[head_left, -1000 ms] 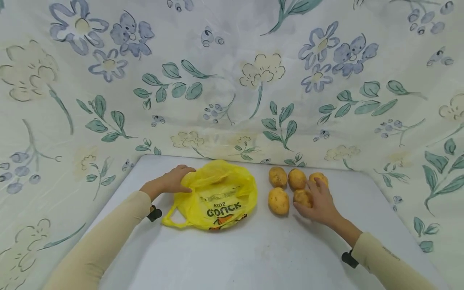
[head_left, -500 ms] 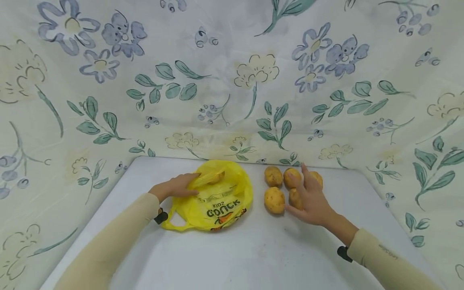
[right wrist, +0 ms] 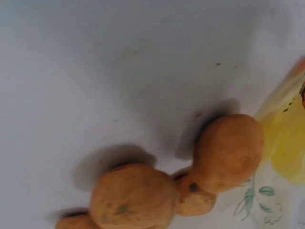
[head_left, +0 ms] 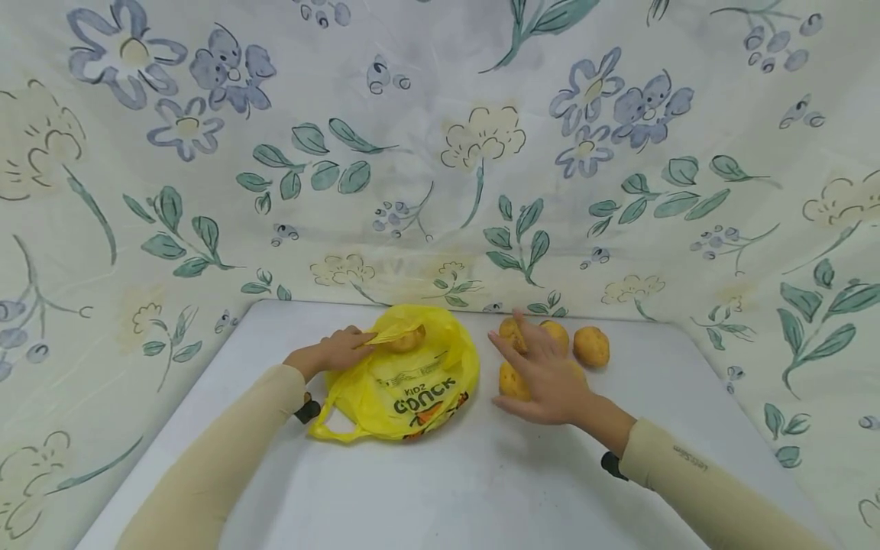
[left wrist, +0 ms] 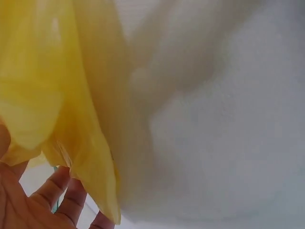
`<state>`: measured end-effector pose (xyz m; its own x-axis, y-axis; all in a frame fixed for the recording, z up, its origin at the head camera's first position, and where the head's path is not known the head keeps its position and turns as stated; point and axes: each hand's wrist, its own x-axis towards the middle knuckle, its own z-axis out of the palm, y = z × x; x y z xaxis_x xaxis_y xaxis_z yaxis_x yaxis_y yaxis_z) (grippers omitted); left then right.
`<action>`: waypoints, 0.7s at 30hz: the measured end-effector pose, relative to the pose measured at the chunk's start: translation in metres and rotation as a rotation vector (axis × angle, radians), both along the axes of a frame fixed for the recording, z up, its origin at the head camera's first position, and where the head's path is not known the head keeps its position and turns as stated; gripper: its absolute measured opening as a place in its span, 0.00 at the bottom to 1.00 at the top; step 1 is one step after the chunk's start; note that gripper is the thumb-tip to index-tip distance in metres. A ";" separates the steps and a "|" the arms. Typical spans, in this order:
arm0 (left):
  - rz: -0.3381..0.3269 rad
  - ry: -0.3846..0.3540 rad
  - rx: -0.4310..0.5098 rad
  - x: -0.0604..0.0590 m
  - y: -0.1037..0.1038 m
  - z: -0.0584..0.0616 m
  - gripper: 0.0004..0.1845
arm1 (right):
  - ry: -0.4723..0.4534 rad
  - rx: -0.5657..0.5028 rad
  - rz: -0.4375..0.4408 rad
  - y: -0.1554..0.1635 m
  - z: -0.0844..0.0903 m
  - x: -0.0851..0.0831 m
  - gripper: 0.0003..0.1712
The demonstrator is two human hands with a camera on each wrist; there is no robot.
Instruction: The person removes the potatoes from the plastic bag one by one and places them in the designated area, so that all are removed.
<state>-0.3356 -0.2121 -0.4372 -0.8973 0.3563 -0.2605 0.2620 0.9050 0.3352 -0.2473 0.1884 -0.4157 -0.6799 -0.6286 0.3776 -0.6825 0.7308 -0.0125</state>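
A yellow plastic bag (head_left: 426, 382) with black lettering lies on the table, its mouth gaping upward. At its left side my left hand (head_left: 333, 350) grips the rim, which is drawn up as a flap. Below that flap a potato (head_left: 410, 341) shows inside the bag. In the left wrist view, fingers (left wrist: 74, 198) hold the thin yellow film. My right hand (head_left: 546, 378), fingers spread, hovers over a group of potatoes and holds nothing. It partly hides the front ones. The potato (head_left: 591, 347) at the back right is uncovered. Two larger potatoes (right wrist: 133, 196) appear in the right wrist view.
The white table (head_left: 447, 496) ends at the back against a flower-printed cloth (head_left: 412, 153), which rises behind and around both sides. A loop handle (head_left: 337, 428) of the bag lies at its front left.
My right hand has moved left across the potatoes, uncovering the back right one. My left hand has drawn the bag's rim up, and a potato inside has come into sight.
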 end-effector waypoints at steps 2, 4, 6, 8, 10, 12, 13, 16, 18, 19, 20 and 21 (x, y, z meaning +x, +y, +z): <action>-0.009 0.018 -0.014 -0.003 0.000 0.000 0.27 | -0.007 0.013 0.025 -0.009 0.002 -0.001 0.52; -0.019 0.031 -0.031 -0.005 0.001 -0.001 0.26 | 0.001 0.030 0.060 -0.018 0.003 -0.003 0.53; -0.027 0.035 -0.050 -0.007 0.002 -0.001 0.26 | 0.020 0.044 0.098 -0.026 0.002 -0.004 0.54; -0.023 0.023 -0.059 -0.008 0.002 -0.002 0.26 | 0.029 0.047 0.134 -0.034 0.001 -0.006 0.55; -0.011 0.004 -0.059 -0.009 0.002 -0.003 0.26 | 0.032 0.049 0.154 -0.042 0.000 -0.006 0.55; -0.004 -0.014 -0.045 -0.010 0.001 -0.003 0.26 | 0.042 0.047 0.176 -0.050 -0.001 -0.007 0.55; 0.000 -0.025 -0.028 -0.010 0.001 -0.003 0.25 | 0.047 0.051 0.182 -0.054 -0.001 -0.007 0.55; -0.019 -0.039 0.030 -0.012 0.000 -0.002 0.21 | 0.057 0.080 0.191 -0.066 -0.001 -0.009 0.54; -0.038 -0.047 0.073 -0.013 0.001 -0.001 0.19 | 0.047 0.106 0.189 -0.073 -0.002 -0.010 0.53; -0.049 -0.047 0.090 -0.014 0.001 -0.001 0.18 | 0.036 0.118 0.188 -0.077 -0.003 -0.011 0.53; -0.063 -0.044 0.096 -0.015 0.002 -0.001 0.18 | 0.022 0.127 0.189 -0.080 -0.003 -0.012 0.53; -0.068 -0.041 0.101 -0.015 0.003 -0.001 0.18 | 0.009 0.135 0.191 -0.083 -0.005 -0.013 0.52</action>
<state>-0.3507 -0.2088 -0.4383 -0.8596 0.4420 -0.2564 0.3056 0.8468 0.4355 -0.2600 0.1055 -0.4203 -0.5406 -0.7907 0.2872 -0.8083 0.5829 0.0835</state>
